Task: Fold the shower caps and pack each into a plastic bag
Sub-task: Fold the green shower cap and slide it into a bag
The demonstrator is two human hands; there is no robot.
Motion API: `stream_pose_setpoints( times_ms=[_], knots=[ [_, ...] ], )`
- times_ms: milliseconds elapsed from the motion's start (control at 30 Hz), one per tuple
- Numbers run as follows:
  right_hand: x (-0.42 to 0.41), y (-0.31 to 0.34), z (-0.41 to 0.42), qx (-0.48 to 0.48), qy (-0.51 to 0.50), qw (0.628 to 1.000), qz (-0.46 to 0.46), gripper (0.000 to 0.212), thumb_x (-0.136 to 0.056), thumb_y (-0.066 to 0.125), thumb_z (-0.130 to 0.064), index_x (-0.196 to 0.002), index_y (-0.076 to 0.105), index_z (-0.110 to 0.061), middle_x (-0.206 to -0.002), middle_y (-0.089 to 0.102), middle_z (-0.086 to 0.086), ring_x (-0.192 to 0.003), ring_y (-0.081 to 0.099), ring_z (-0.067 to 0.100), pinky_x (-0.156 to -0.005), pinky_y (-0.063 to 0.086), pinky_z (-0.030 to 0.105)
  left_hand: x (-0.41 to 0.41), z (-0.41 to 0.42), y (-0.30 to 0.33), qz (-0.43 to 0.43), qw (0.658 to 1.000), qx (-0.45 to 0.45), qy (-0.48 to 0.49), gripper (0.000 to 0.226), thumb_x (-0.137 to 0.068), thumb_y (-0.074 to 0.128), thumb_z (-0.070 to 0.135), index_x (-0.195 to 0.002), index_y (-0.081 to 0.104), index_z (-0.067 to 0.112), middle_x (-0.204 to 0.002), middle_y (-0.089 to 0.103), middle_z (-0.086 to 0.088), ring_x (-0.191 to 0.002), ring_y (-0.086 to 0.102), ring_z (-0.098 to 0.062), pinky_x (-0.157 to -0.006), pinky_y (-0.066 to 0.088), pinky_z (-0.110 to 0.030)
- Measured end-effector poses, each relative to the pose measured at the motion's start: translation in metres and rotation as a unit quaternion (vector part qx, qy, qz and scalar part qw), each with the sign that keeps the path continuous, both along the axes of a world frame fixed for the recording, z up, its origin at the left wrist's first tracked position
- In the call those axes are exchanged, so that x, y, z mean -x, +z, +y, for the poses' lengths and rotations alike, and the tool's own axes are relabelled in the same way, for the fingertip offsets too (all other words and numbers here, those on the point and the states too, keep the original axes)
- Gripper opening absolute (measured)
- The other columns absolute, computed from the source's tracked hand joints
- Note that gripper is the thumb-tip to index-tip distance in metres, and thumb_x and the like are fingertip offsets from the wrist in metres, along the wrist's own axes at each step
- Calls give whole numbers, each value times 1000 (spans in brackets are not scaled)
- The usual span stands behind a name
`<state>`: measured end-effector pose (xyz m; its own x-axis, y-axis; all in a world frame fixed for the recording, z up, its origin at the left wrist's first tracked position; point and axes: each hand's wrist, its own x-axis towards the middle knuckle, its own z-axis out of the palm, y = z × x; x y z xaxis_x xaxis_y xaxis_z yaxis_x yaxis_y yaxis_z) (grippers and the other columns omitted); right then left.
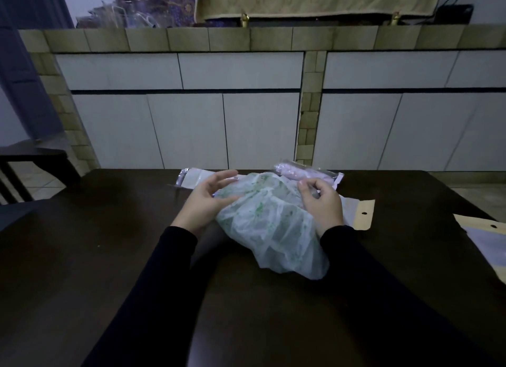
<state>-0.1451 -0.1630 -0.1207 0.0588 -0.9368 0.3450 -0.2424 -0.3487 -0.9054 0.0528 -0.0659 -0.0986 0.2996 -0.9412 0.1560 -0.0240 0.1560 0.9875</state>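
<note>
Black sleeves [153, 292] are coming in from the near edge, both forearms lying over the dark table [82, 257]. Shower cap [271, 229] is sitting mid-table between the two hands, crumpled and loosely bunched, translucent white with green speckles, its near end trailing toward the right sleeve. Left hand [204, 199] is resting against the cap's left edge, palm turned inward; fingers [221, 176] are extending nearly straight with a slight relaxed curl, spread apart, and the thumb is lying against the film. Not gripping anything as far as I can see, just touching. Right hand [323, 202] is sitting on the cap's far-right part with fingers curled in; thumb and fingertips [304, 184] are closing together on a bit of the cap's film, pinching it, though the dim light is making the exact contact hard to read. Packed bag [309, 173] with a rolled pinkish cap inside is lying at the far edge of the table, just behind the right hand. Flat empty plastic bag [194, 177] is lying at far left of the cap, partly behind the left fingers. Another bag with a tan header strip and a punched hole [361, 214] is lying just right of the right hand, partly under the cap. One more bag [490, 243] is lying at the far right table edge, well apart from the hands.
</note>
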Motion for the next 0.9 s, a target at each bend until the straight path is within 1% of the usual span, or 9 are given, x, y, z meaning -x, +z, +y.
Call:
stream_pose_setpoints(
  times_ms=[200, 300, 433, 533, 600, 667, 733, 800, 900],
  knots=[
    [12, 6, 1, -29, -49, 998, -4, 23, -100, 46, -26, -104, 61, -8, -103, 58, -1, -100, 53, 13, -81, 39, 24, -17, 14, 3, -42, 998, -20, -42, 57, -71, 70, -17, -116, 61, 16, -117, 65, -5, -104, 66, -21, -89, 54, -34],
    [12, 6, 5, -5, -22, 999, 44, 18, -101, 44, -21, -106, 57, -11, -102, 57, -1, -99, 54, 13, -82, 42, 25, -19, 18, 3, -50, 994, -37, -87, 54, -72, 71, -14, -116, 63, 16, -113, 69, -5, -103, 67, -21, -81, 56, -27],
    [0, 9, 13, 83, -15, 991, 108, 14, -98, 45, -14, -104, 57, -15, -98, 55, -6, -104, 55, 20, -91, 44, 37, -18, 18, 6, 32, 992, -46, -109, 45, -77, 67, 25, -120, 65, 13, -119, 68, -11, -111, 64, -28, -96, 49, -41],
    [0, 14, 16, 133, -21, 966, 219, 30, -91, 46, -5, -111, 59, -24, -110, 60, -8, -114, 48, 18, -95, 28, 34, -13, 19, 8, -26, 997, -66, -26, 38, -87, 62, 49, -99, 76, 16, -105, 73, -6, -102, 68, -22, -92, 49, -37],
    [1, 19, 16, 125, 2, 949, 290, 44, -86, 46, -2, -119, 59, -28, -120, 58, -8, -120, 42, 17, -97, 24, 33, -12, 16, 6, -88, 994, -60, -16, 28, -82, 72, 37, -94, 76, 12, -97, 75, -6, -98, 70, -21, -87, 51, -30],
    [1, 23, 16, 117, 41, 940, 318, 45, -85, 46, -8, -122, 59, -30, -130, 55, -9, -127, 39, 16, -100, 22, 32, -12, 16, 5, -106, 991, -54, -58, 33, -72, 82, 18, -102, 72, 8, -99, 74, -9, -97, 70, -23, -84, 53, -29],
    [1, 25, 18, 117, 84, 939, 311, 44, -85, 38, -20, -121, 60, -30, -131, 56, -10, -128, 41, 13, -104, 23, 36, -11, 17, 7, -77, 993, -33, -83, 35, -71, 78, 2, -105, 69, 6, -97, 74, -9, -90, 71, -20, -77, 55, -27],
    [3, 26, 21, 114, 110, 940, 302, 34, -92, 42, -30, -121, 60, -30, -128, 59, -9, -123, 46, 12, -106, 29, 40, -10, 17, 8, -65, 995, -7, -73, 31, -76, 68, -8, -104, 67, 5, -93, 75, -7, -84, 71, -17, -72, 57, -24],
    [7, 29, 22, 84, 129, 942, 298, 26, -92, 57, -30, -117, 63, -27, -125, 59, -9, -116, 50, 10, -95, 38, 28, -7, 19, 11, -58, 997, 4, -56, 30, -79, 62, -15, -99, 66, 7, -82, 75, -2, -75, 71, -12, -66, 56, -20]
  ],
)
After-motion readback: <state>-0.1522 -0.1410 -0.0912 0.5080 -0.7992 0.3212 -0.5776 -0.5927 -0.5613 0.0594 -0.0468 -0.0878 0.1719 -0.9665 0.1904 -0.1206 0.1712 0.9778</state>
